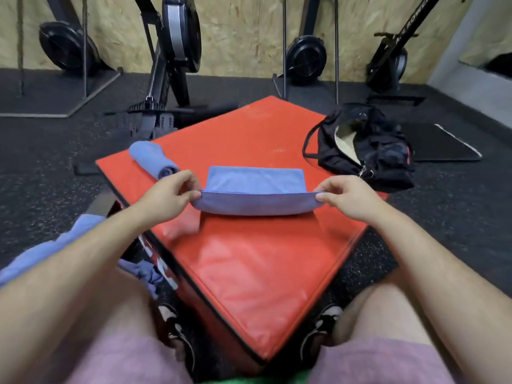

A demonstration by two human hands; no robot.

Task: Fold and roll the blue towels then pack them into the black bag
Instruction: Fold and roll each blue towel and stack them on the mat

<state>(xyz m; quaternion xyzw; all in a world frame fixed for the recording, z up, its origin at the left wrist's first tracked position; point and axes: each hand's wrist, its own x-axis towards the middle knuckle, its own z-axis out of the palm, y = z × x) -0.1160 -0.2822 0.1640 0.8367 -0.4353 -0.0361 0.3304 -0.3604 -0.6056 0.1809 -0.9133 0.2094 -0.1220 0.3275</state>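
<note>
A blue towel [255,181] lies on the red padded box [249,259], its near edge lifted and curling toward the far side. My left hand [169,195] pinches that edge's left corner. My right hand [349,196] pinches the right corner. A rolled blue towel [152,159] rests at the box's left corner. The black bag [368,151] sits unzipped on the box's right corner, pale lining showing. More loose blue towels [41,253] lie heaped on the left under my forearm.
Rowing machines [171,51] stand against the wooden wall beyond the box. A black floor mat [443,145] lies behind the bag. Dark rubber floor surrounds the box. My knees and shoes flank the box's near corner.
</note>
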